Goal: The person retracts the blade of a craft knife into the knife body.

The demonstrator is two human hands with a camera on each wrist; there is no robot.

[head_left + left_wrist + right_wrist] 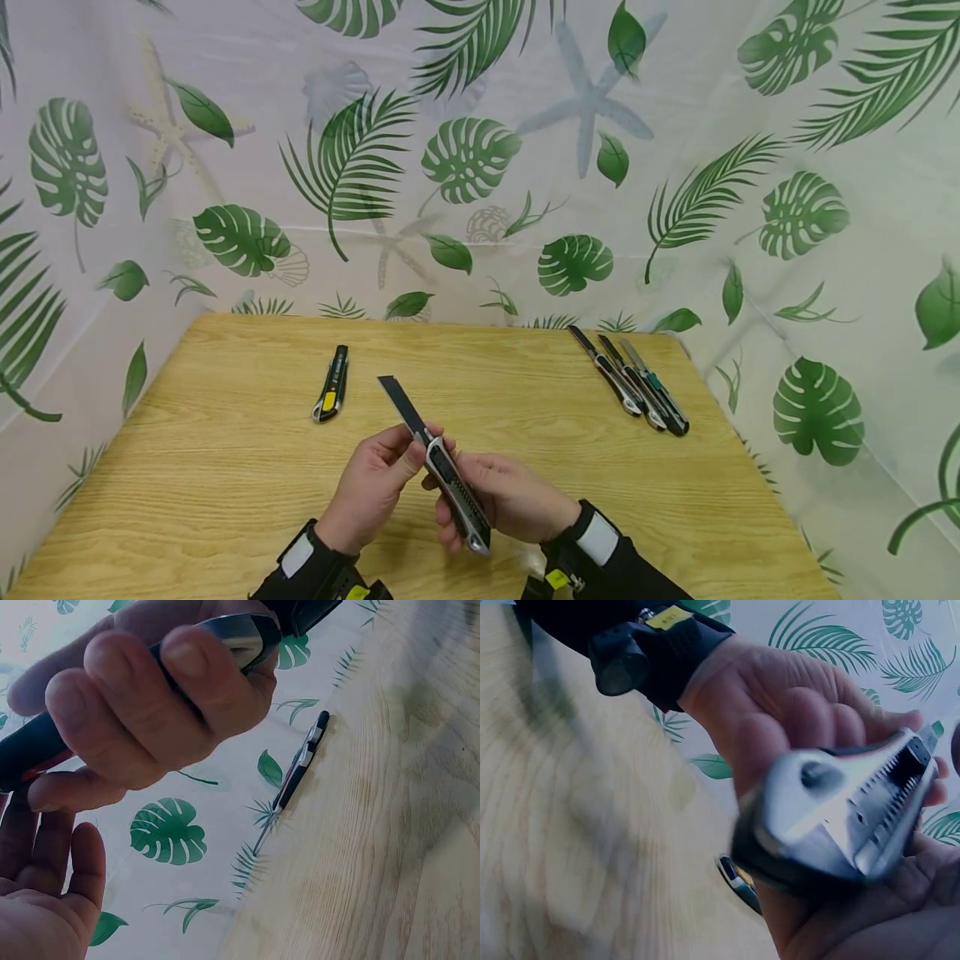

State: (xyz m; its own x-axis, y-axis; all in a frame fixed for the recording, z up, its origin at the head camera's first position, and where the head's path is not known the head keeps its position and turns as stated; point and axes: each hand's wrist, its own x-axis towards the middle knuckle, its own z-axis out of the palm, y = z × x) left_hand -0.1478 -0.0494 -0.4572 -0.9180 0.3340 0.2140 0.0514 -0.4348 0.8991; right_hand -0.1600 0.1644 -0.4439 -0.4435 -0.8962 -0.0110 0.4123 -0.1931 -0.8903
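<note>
- Utility knife point(459, 492): held in front of the person, above the counter point(225, 492), tilted, its dark blade point(402, 402) out and aimed up and to the left.
- Both hands are on it. The right hand point(513, 493) curls its fingers round the handle; the left hand point(375, 479) pinches near the front of the handle, where the blade comes out.
- The step in hand looks like handling or adjusting this 1 knife at its blade end; whether the slider is being pushed, I cannot tell.
- Judging by that exposed blade, the next move calls for a firm right grip and left fingertips kept off the edge.
- Beyond the left hand, 1 black-and-yellow cutter point(331, 385) lies on the counter.
- Far right, 3 more knives point(637, 387) lie side by side, blades extended.
</note>
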